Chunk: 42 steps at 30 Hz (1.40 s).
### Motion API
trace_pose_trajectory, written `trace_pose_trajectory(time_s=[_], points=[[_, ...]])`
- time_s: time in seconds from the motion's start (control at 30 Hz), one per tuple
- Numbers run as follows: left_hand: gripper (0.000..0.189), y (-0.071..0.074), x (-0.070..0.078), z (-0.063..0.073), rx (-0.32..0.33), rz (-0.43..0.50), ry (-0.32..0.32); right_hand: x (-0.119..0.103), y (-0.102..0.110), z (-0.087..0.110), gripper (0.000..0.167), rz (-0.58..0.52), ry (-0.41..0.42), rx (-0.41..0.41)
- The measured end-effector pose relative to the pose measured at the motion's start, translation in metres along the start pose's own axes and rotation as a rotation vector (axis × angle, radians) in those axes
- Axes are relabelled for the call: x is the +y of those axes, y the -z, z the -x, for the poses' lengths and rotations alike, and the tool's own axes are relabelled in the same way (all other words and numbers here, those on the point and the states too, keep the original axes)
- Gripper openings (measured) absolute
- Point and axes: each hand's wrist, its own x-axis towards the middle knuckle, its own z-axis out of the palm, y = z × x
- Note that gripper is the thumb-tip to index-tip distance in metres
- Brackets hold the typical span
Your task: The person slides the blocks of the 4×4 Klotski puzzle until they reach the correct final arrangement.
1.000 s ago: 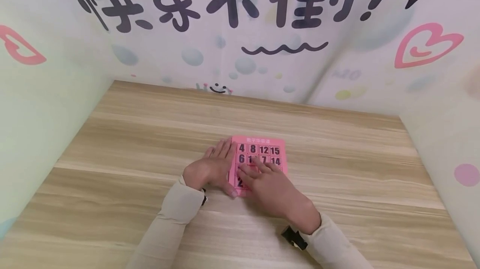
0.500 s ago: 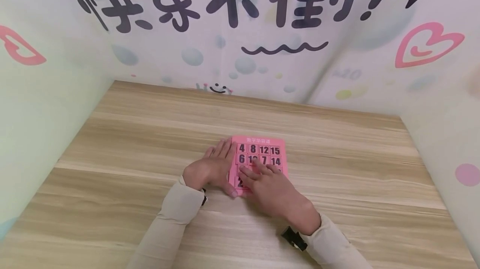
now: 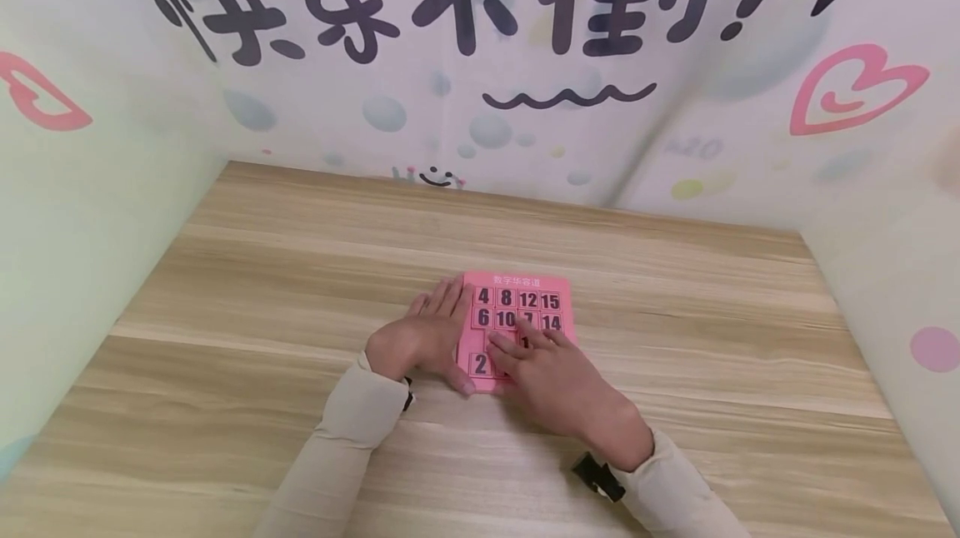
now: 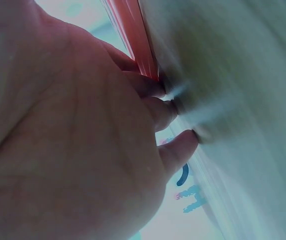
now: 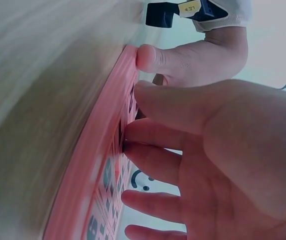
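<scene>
A pink sliding number puzzle (image 3: 555, 281) lies flat on the table, its tiles printed with black numbers. My left hand (image 3: 427, 336) rests along the puzzle's left edge, fingers extended beside it and thumb at the near left corner. Over the lower right part of the puzzle is my right hand (image 3: 551, 380), its fingertips touching tiles in the third row. Bare pink shows at the left end of that row, above tile 2 (image 3: 481, 365). Several lower tiles are hidden under the right hand. In the right wrist view, that hand's fingers (image 5: 155, 162) are spread and nearly straight.
The wood-grain table (image 3: 300, 255) extends around the puzzle on every side. A printed white backdrop (image 3: 420, 130) with large black characters rises behind it, with pale panels at left and right. Black straps (image 3: 597, 475) show at the wrists.
My right hand has shifted slightly right, and a third-row tile has slid right under its fingers, baring the row's left end. Tile 10 is now uncovered. The left hand stays put.
</scene>
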Motion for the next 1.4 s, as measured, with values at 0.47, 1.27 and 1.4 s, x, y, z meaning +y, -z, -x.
trace_pose_trajectory(time_s=[0.47, 1.27, 1.4], points=[[0.139, -0.0006, 0.0, 0.0014, -0.005, 0.015, 0.006, 0.0032, 0.0043, 0.0035, 0.045, 0.01, -0.004, -0.008], [0.138, 0.0003, -0.0006, 0.002, 0.006, 0.006, -0.006, 0.0062, 0.0062, 0.0046, 0.049, -0.07, -0.054, -0.03], [0.138, 0.0005, -0.0009, 0.0021, 0.0, -0.002, -0.006, 0.0062, 0.0066, 0.0021, 0.048, -0.055, -0.04, -0.012]])
